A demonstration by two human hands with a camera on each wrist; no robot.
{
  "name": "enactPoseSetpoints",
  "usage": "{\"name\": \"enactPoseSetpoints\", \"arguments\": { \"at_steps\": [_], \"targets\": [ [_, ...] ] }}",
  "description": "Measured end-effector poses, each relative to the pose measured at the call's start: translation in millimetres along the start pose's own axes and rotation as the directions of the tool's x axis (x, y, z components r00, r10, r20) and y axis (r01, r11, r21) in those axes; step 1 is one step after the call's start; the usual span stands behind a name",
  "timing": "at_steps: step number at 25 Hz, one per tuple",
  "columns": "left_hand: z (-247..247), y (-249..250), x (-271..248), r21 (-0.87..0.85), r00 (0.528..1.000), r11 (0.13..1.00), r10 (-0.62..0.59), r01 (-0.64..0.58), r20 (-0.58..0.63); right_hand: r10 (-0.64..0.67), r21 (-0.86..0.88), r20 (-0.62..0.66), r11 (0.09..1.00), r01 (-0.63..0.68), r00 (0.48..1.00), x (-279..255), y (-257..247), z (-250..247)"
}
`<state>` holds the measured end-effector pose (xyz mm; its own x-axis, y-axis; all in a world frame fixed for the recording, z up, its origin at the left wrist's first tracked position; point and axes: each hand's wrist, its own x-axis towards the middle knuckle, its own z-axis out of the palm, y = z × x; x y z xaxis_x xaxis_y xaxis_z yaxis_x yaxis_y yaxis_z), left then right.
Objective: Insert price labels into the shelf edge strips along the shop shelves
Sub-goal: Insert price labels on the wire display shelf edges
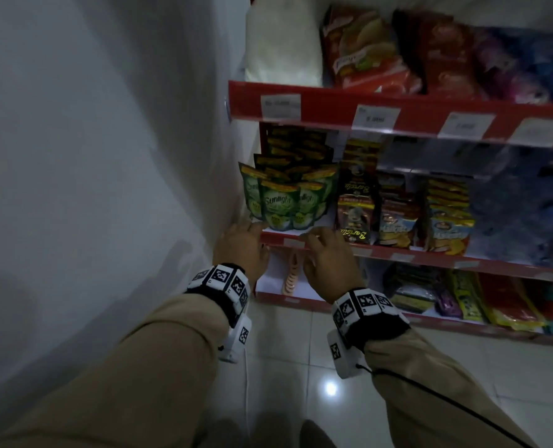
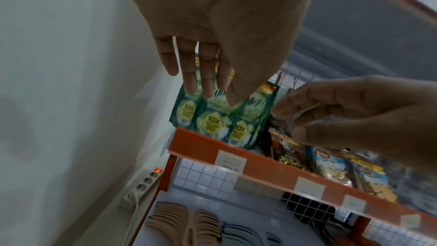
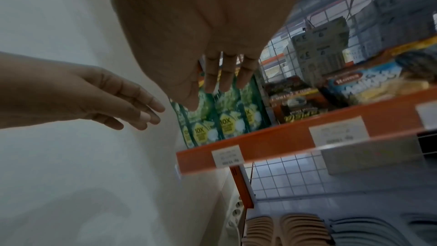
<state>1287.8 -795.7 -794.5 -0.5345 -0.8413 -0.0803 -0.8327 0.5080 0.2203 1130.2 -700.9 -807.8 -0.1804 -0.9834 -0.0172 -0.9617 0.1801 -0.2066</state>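
The middle shelf's red edge strip (image 1: 398, 253) runs right from the wall, and a small white price label (image 1: 294, 243) sits in its left end. Both hands hover at that end, a little above the strip. My left hand (image 1: 246, 234) is by the wall with straight, spread fingers (image 2: 205, 85) in front of the green Sunlight sachets (image 2: 212, 122); it holds nothing. My right hand (image 1: 320, 244) is just right of the label (image 3: 227, 155), fingers (image 3: 224, 81) loosely extended and empty. More labels (image 3: 338, 130) sit further along the strip (image 3: 272, 137).
A white wall (image 1: 107, 156) closes the left side. Coffee and snack packets (image 1: 398, 215) fill the middle shelf. The upper strip (image 1: 333, 105) carries several labels. Beige hangers (image 2: 179, 224) lie on the bottom shelf, and a power strip (image 2: 139, 188) lies by the wall.
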Motion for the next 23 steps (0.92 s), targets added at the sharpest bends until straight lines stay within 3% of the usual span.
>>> {"name": "enactPoseSetpoints", "arguments": {
  "at_steps": [4, 6, 8, 11, 13, 15, 17, 20, 23],
  "targets": [
    [78, -22, 27, -0.042, 0.992, 0.999, -0.006, 0.000, -0.125, 0.004, -0.088, -0.097, 0.996, -0.012, 0.995, 22, 16, 78],
    [116, -31, 37, -0.115, 0.967, 0.992, 0.011, -0.042, -0.256, -0.013, -0.129, -0.189, 0.992, -0.011, 0.982, 33, 24, 115],
    [146, -38, 46, -0.234, 0.901, 0.962, 0.023, -0.137, -0.433, -0.054, -0.133, -0.341, 0.991, 0.009, 0.938, 43, 31, 142],
    [181, -46, 56, -0.317, 0.758, 0.899, 0.026, -0.303, -0.652, -0.145, -0.180, -0.579, 0.983, 0.048, 0.802, 51, 44, 175],
    [191, -48, 62, -0.367, 0.674, 0.853, -0.024, -0.372, -0.739, -0.195, -0.226, -0.665, 0.973, 0.054, 0.721, 57, 50, 185],
    [194, -49, 63, -0.382, 0.625, 0.819, -0.037, -0.428, -0.780, -0.205, -0.260, -0.703, 0.965, 0.023, 0.681, 61, 49, 189],
    [193, -48, 62, -0.347, 0.628, 0.834, -0.002, -0.429, -0.779, -0.179, -0.254, -0.719, 0.967, -0.014, 0.671, 62, 42, 185],
    [191, -44, 56, -0.212, 0.656, 0.928, 0.044, -0.306, -0.754, -0.107, -0.216, -0.715, 0.974, -0.072, 0.691, 59, 27, 172],
    [191, -40, 53, -0.041, 0.639, 0.958, 0.158, -0.285, -0.753, -0.040, -0.203, -0.686, 0.969, -0.138, 0.727, 61, 16, 163]
  ]
}}
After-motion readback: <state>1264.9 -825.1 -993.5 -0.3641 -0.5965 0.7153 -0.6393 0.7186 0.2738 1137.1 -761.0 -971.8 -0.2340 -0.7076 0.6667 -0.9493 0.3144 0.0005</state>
